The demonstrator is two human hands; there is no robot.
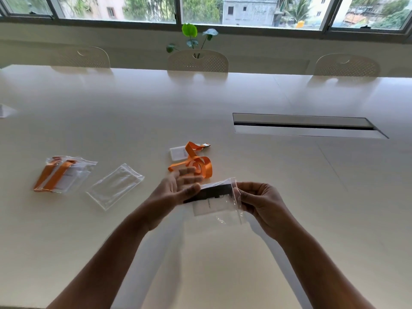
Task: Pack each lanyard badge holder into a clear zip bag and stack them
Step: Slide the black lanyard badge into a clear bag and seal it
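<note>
The pale desk (267,197) carries everything, and both hands work just above its near part. Well off to the outer side of the left hand (176,188) lies a small stack of packed bags (62,172), orange lanyards visible through the clear plastic; that much of the task looks finished. Between that stack and the left hand rests an empty zip bag (116,186), flat and waiting. Just beyond the left hand's fingertips lies a loose orange lanyard (196,163) with its badge holder (178,152), not yet bagged. Between the two hands hangs the zip bag in progress (220,201), holding a black lanyard (211,192) and a white card holder. The right hand (258,201) pinches the bag's edge with curled fingers; the left hand has its fingers mostly straight and blurred, thumb against the bag's other end, apparently pressing the contents in or closing the seal. Judging from this, sealing, stacking and one more pack remain.
</note>
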